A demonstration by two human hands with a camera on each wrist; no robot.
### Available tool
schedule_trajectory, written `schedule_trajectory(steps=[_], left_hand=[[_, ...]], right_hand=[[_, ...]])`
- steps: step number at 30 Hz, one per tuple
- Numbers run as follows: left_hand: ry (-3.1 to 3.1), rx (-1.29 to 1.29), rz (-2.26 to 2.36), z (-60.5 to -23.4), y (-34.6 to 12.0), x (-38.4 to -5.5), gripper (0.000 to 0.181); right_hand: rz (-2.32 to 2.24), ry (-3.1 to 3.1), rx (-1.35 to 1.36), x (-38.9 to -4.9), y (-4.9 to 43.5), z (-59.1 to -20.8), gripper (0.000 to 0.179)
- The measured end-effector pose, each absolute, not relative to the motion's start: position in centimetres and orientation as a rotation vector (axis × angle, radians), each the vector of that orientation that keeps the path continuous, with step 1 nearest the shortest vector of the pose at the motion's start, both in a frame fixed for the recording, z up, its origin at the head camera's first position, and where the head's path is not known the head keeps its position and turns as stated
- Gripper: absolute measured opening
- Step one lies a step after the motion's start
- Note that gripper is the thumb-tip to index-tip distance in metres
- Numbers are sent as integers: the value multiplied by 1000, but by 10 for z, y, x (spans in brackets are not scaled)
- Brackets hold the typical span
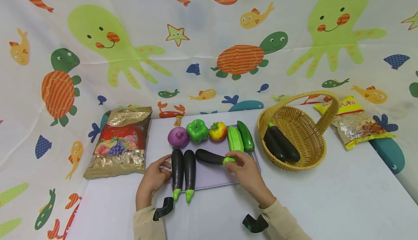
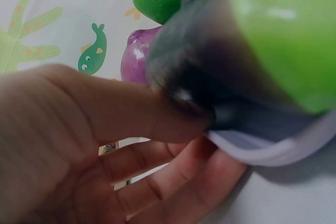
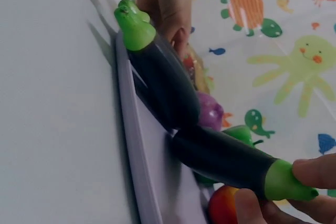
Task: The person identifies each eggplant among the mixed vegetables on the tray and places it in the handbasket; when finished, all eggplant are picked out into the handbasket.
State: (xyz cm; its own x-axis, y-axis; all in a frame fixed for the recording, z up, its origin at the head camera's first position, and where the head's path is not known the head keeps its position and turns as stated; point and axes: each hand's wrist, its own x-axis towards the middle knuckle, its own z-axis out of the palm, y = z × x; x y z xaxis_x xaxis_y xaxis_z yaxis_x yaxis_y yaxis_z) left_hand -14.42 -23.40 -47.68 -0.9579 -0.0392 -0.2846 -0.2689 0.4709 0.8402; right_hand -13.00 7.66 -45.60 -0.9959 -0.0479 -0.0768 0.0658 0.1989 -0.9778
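My right hand (image 1: 246, 171) pinches the green stem end of a toy eggplant (image 1: 210, 157), which lies slantwise over the lilac tray (image 1: 215, 178). Its dark end comes close to two more eggplants side by side, the outer one (image 1: 177, 167) and the inner one (image 1: 189, 169), whose green caps stick out over the tray's near edge. At the tray's left edge, my left hand (image 1: 155, 174) grips the rim. The left wrist view shows its thumb (image 2: 157, 114) against the outer eggplant and its fingers outside the rim.
Along the tray's back sit a purple onion (image 1: 178, 137), green pepper (image 1: 197, 130), red-yellow tomato (image 1: 218, 131), light green vegetable (image 1: 235, 138) and cucumber (image 1: 245, 135). A wicker basket (image 1: 313, 153) with eggplants stands right. Bags flank them: candy (image 1: 121, 145) left, a yellow-topped one (image 1: 354, 122) right.
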Motion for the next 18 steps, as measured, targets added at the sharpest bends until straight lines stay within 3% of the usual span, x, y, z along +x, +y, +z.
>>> schedule_trajectory(steps=[18], left_hand=[[2494,-284,1471,-477,-235,-145,69]], right_hand=[[-2232,2051,103,-139,87,-451,27]])
